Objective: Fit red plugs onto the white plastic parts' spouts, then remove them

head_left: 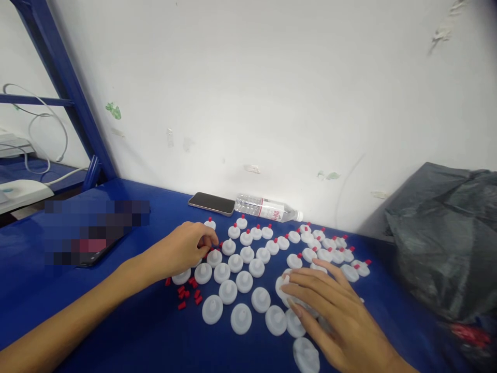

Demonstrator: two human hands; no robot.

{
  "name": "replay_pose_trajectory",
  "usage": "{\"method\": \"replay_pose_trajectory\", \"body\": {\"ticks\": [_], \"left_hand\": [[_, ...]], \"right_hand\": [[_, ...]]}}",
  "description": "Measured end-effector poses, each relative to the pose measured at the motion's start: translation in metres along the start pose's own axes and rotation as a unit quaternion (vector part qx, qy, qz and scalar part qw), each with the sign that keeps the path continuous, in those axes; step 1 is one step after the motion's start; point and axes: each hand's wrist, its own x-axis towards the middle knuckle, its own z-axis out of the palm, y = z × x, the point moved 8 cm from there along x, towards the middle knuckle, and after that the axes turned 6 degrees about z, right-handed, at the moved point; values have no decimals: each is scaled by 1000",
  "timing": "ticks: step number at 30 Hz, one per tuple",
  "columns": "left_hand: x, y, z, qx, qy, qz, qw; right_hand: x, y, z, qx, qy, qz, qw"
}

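Many round white plastic discs with a short central nozzle (241, 318) lie spread over the blue tabletop. Several at the back and right carry small red caps (300, 256) on their nozzles. My left hand (190, 248) reaches in from the left with thumb and fingers bent together, close to a white disc (214, 257); whatever its fingertips hold is hidden. Loose red caps (181, 305) are scattered below that hand. My right hand (337, 311) lies over discs at the right, fingers stretched out and apart, fingertips by a disc (285, 284) and hiding others.
A phone (212, 203) and a clear bottle (267, 208) lie along the white wall. Another dark device (99, 254), partly blurred, is at left. A dark plastic bag (438, 243) stands at right. The blue metal frame (77, 98) rises at left.
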Motion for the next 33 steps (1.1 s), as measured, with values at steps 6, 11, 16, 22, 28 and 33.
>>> {"method": "replay_pose_trajectory", "body": {"ticks": [6,11,16,22,28,33], "left_hand": [[3,9,-6,0,41,25,999],[2,35,-27,-9,132,77,988],[-14,70,-23,-13,200,176,964],[-44,115,16,-37,164,332,928],[-52,142,20,-34,165,361,917],[-53,147,23,-82,178,395,898]], "right_hand": [[5,0,-1,4,6,8,1000],[13,-3,-15,33,68,25,997],[17,-2,-17,60,68,43,995],[15,-5,-17,68,68,36,995],[15,-18,-14,92,50,30,994],[12,-25,-14,104,108,-14,989]]}}
